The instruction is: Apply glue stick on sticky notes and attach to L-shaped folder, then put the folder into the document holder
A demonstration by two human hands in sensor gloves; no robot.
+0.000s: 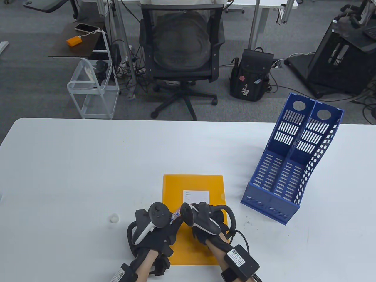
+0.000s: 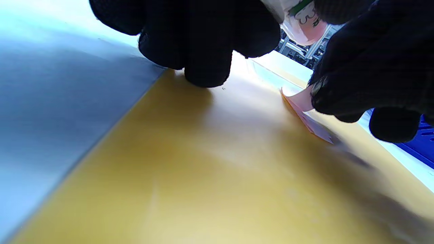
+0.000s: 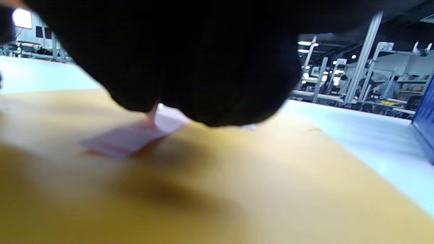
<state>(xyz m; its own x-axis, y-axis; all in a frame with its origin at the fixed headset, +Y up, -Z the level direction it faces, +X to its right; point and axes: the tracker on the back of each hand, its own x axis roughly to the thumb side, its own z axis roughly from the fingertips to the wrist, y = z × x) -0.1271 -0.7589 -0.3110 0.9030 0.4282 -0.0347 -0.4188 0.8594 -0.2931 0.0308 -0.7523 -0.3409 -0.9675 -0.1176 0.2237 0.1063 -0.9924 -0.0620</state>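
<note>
A yellow L-shaped folder [image 1: 192,185] with a white label [image 1: 196,196] lies flat near the table's front edge. Both hands hover over its middle. My left hand [image 1: 164,227] grips a glue stick [image 2: 301,20] with a printed wrapper, and its curled fingers [image 2: 203,51] touch the folder's left edge. My right hand [image 1: 205,218] pinches the raised corner of a pink sticky note [image 2: 305,112]. The rest of the sticky note [image 3: 132,135] lies on the folder [image 3: 237,189]. The blue document holder [image 1: 290,164] stands at the right, apart from both hands.
A small white cap [image 1: 113,218] sits on the white table [image 1: 73,164] left of my left hand. Beyond the far edge stand an office chair [image 1: 182,50], a black backpack [image 1: 249,76] and a white wire cart [image 1: 94,88].
</note>
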